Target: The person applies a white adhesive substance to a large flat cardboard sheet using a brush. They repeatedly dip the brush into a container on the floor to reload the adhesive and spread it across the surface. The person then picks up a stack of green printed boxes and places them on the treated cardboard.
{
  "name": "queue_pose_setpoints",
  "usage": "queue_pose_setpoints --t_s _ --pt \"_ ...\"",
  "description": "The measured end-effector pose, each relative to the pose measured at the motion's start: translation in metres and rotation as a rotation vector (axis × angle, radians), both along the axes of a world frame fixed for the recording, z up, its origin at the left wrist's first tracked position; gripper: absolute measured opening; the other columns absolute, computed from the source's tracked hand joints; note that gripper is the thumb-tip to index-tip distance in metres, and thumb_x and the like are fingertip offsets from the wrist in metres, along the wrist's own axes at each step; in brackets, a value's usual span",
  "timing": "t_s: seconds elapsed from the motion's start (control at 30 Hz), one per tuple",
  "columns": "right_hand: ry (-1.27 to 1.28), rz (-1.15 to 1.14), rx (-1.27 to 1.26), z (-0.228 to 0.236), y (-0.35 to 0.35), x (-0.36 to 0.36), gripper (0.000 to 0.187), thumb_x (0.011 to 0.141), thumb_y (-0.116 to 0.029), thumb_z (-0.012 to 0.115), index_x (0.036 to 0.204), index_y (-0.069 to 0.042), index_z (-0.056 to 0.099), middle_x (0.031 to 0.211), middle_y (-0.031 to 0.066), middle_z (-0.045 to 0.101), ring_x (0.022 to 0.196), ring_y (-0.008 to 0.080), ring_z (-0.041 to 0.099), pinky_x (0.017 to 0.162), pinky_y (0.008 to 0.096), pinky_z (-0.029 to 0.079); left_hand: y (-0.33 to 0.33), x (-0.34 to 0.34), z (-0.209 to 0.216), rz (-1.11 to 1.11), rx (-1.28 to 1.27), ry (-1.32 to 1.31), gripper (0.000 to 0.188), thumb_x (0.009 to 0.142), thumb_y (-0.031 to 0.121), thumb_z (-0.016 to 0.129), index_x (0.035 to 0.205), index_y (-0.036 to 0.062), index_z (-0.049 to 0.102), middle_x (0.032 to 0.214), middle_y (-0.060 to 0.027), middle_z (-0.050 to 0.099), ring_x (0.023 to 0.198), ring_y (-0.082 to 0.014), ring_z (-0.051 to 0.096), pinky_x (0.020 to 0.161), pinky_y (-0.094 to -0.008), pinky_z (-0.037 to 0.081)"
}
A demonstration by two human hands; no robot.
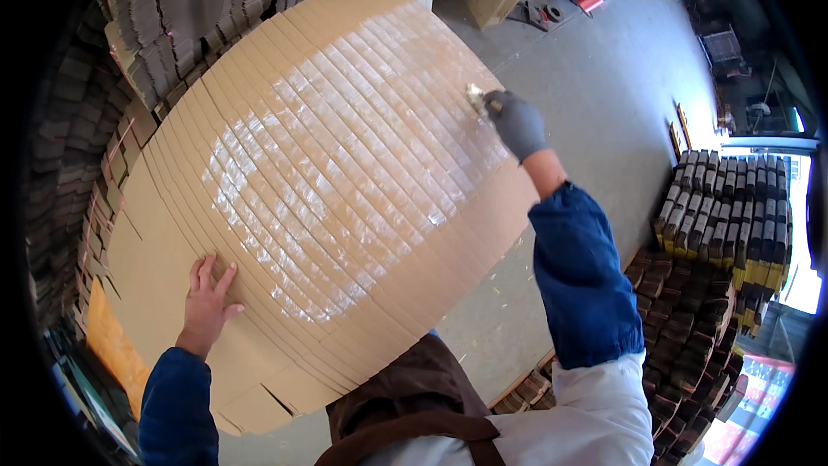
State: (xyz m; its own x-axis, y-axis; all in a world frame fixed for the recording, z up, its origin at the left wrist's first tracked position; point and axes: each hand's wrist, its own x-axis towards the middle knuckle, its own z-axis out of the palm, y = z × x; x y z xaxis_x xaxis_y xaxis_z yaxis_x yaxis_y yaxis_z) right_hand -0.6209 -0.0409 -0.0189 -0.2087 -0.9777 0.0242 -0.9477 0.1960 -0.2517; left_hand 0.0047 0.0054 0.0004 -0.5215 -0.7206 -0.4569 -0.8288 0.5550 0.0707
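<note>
Our gloved right hand (517, 123) is closed around a small pale-tipped brush (475, 98).
Left of that grip we see overlapping cardboard sheets (431, 285) streaked with a glossy white coating (315, 207); whether the tip touches them, we cannot tell. Farther left and nearer us, our bare left hand (210, 302) rests on the cardboard, fingers spread, gripping nothing.

Matt cardboard sheets (379, 185), glossy where white coating (312, 200) lies — blue cloth sleeves (582, 276), creased.
</note>
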Motion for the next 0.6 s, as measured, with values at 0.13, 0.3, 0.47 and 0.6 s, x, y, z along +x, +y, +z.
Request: queue_pose_setpoints --t_s 0.13,0.3,0.47,0.6 --pt "0.028 -0.138 -0.075 0.009 -0.020 -0.017 0.019 0.089 -0.023 0.061 0.106 -0.019 0.069 0.103 0.0125 0.069 0.095 0.0346 0.065 0.080 0.0431 0.051 -0.001 -0.004 -0.004 0.009 0.004 -0.004 0.083 0.067 0.033 0.084 0.140 0.0189 0.048 0.149 -0.0145 0.028 0.138 -0.0379 0.027 0.108 -0.0420 0.042" --pt "-0.094 -0.085 -0.013 0.011 0.011 -0.007 0.018 0.089 -0.019 0.061 0.105 -0.017 0.069 0.101 0.0136 0.069 0.088 0.0321 0.067 0.076 0.0396 0.052 -0.001 -0.004 -0.004 0.017 0.006 -0.008 0.084 0.068 0.032 0.083 0.142 0.0204 0.046 0.150 -0.0126 0.026 0.138 -0.0373 0.026 0.107 -0.0400 0.044" --pt "-0.440 0.262 -0.032 0.043 0.079 0.047 0.022 0.086 -0.007 0.062 0.108 -0.011 0.068 0.115 0.0124 0.066 0.098 0.0349 0.066 0.083 0.0389 0.052 0.001 -0.002 0.002 0.012 0.002 -0.051 0.084 0.070 0.030 0.083 0.143 0.0215 0.044 0.152 -0.0122 0.025 0.139 -0.0368 0.026 0.106 -0.0399 0.045" --pt "-0.301 0.596 0.233 0.070 0.135 0.108 0.024 0.084 -0.008 0.060 0.106 -0.013 0.068 0.121 0.0070 0.065 0.101 0.0303 0.065 0.083 0.0405 0.054 0.001 -0.007 0.004 0.038 0.018 0.010 0.082 0.069 0.025 0.083 0.141 0.0167 0.046 0.153 -0.0124 0.025 0.140 -0.0368 0.026 0.104 -0.0426 0.047"
